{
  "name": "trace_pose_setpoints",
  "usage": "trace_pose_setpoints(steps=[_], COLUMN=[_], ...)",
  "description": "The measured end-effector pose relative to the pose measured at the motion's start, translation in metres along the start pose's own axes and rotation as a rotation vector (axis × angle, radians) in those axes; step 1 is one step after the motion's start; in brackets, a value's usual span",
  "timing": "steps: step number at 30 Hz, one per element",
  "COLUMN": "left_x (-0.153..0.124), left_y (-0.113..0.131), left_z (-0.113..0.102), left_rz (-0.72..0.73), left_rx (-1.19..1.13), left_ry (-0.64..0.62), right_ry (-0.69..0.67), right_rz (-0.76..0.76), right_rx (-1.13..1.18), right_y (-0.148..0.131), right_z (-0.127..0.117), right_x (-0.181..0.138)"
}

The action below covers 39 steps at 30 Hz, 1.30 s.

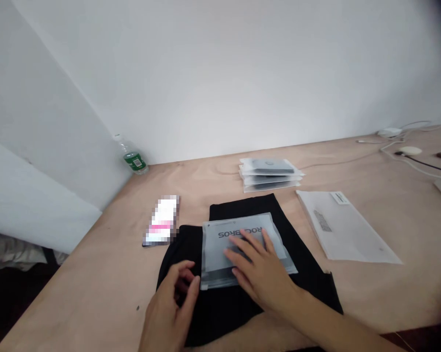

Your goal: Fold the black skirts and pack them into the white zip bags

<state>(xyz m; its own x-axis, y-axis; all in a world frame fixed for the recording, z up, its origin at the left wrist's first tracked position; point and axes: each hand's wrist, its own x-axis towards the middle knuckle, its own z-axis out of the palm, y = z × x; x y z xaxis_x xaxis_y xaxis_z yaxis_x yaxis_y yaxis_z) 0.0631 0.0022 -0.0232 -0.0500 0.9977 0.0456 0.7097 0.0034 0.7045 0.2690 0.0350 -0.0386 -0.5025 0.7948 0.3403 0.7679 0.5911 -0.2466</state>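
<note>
A frosted zip bag (213,259) with ROCKBROS lettering, seen upside down and partly covered by fingers, lies flat on a folded black garment (227,313). My right hand (259,266) rests over the bag's right half with fingers spread. At the bag's near left corner, by the zip slider, is my left hand (171,300). Its fingers are loosely curled, the thumb is apart from them, and nothing shows between them. Whether the thumb touches the bag's edge, I cannot tell.
Behind the garment sits a stack of packed frosted bags (271,173). A flat white bag (348,232) with labels lies to the right, a phone (161,220) to the left. A water bottle (134,159) leans in the corner. Cables (392,144) run at the far right.
</note>
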Motion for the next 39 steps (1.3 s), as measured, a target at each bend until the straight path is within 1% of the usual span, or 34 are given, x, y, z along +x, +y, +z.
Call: trace_pose_setpoints(steps=[1,2,4,6,11,14,17,21,24,27,28,30,32,33,35,36,37,39], left_x=[0.0,0.001,0.003,0.005,0.01,0.012,0.013,0.014,0.017,0.019,0.019,0.018,0.017,0.017,0.019,0.02,0.023,0.029], left_y=[-0.002,-0.002,0.0,0.005,0.012,0.013,0.013,0.013,0.009,0.0,-0.004,-0.01,-0.01,-0.007,0.005,0.012,0.021,0.035], left_z=[-0.003,-0.005,-0.004,-0.001,0.002,0.003,0.007,0.01,0.007,0.002,-0.001,-0.006,-0.012,-0.014,-0.014,-0.011,-0.006,0.01], left_rz=[-0.103,-0.162,-0.194,-0.185,-0.131,-0.114,-0.141,-0.182,-0.193,-0.2,-0.2,-0.189,-0.166,-0.156,-0.099,-0.027,0.075,0.368], left_rx=[-0.068,-0.141,-0.279,-0.355,-0.388,-0.441,-0.509,-0.523,-0.476,-0.441,-0.438,-0.406,-0.271,-0.161,0.076,0.174,0.251,0.369], left_ry=[-0.027,-0.074,-0.169,-0.205,-0.196,-0.185,-0.159,-0.137,-0.147,-0.113,-0.116,-0.178,-0.231,-0.203,-0.041,0.045,0.114,0.11], right_ry=[0.031,0.059,0.106,0.137,0.254,0.299,0.303,0.298,0.293,0.275,0.27,0.255,0.209,0.17,0.098,0.073,0.062,0.059], right_rz=[-0.064,-0.125,-0.208,-0.239,-0.286,-0.323,-0.352,-0.333,-0.279,-0.209,-0.182,-0.127,-0.051,-0.013,0.046,0.076,0.102,0.145], right_rx=[0.048,0.089,0.124,0.098,-0.02,-0.035,-0.038,-0.055,-0.08,-0.117,-0.125,-0.125,-0.103,-0.089,-0.069,-0.067,-0.069,-0.084], right_y=[-0.007,-0.013,-0.025,-0.034,-0.041,-0.041,-0.038,-0.018,0.01,0.04,0.048,0.06,0.063,0.062,0.054,0.049,0.044,0.032], right_z=[0.0,0.0,0.003,0.007,0.015,0.012,0.006,-0.005,-0.015,-0.026,-0.029,-0.037,-0.045,-0.049,-0.055,-0.056,-0.055,-0.046], right_x=[0.0,0.0,0.002,0.006,0.017,0.019,0.016,0.0,-0.023,-0.05,-0.058,-0.072,-0.078,-0.078,-0.069,-0.062,-0.052,-0.032])
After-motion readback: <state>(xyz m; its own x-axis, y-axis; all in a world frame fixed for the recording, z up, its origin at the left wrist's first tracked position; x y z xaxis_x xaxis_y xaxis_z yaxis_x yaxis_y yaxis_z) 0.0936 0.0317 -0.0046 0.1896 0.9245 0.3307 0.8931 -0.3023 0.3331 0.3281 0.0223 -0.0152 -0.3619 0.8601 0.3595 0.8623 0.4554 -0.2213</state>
